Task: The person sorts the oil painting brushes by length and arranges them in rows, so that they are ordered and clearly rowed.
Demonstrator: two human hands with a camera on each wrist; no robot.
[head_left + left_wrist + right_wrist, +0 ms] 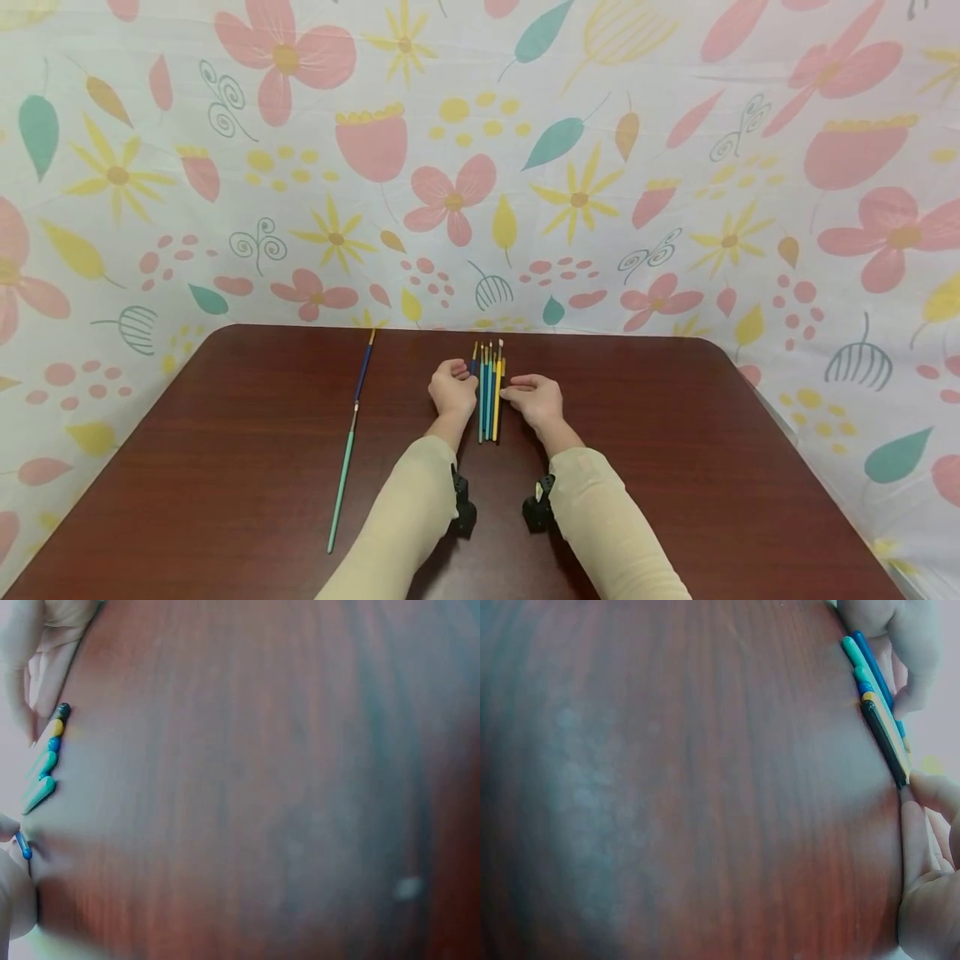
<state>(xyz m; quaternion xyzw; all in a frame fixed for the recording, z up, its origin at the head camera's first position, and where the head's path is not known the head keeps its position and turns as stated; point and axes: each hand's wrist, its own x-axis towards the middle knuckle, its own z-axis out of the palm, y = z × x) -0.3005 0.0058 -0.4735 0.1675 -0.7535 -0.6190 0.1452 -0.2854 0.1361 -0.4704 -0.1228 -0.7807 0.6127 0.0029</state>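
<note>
Near the table's back edge, my left hand (453, 390) pinches a dark blue paintbrush (24, 846) at the left side of a row of brushes. In the head view that brush is partly hidden by the fingers. On the row's other side, my right hand (536, 400) has thumb and finger on a black paintbrush (883, 742). Between the hands several paintbrushes lie side by side, bristles pointing away, among them a teal paintbrush (489, 404) and a yellow paintbrush (497, 396). Their handle ends form a slanted line in both wrist views.
Left of the hands, another blue paintbrush (364, 371) and a mint-green paintbrush (342, 479) lie end to end on the dark brown table (225, 467). A flower-patterned cloth (465, 275) hangs behind the table's back edge.
</note>
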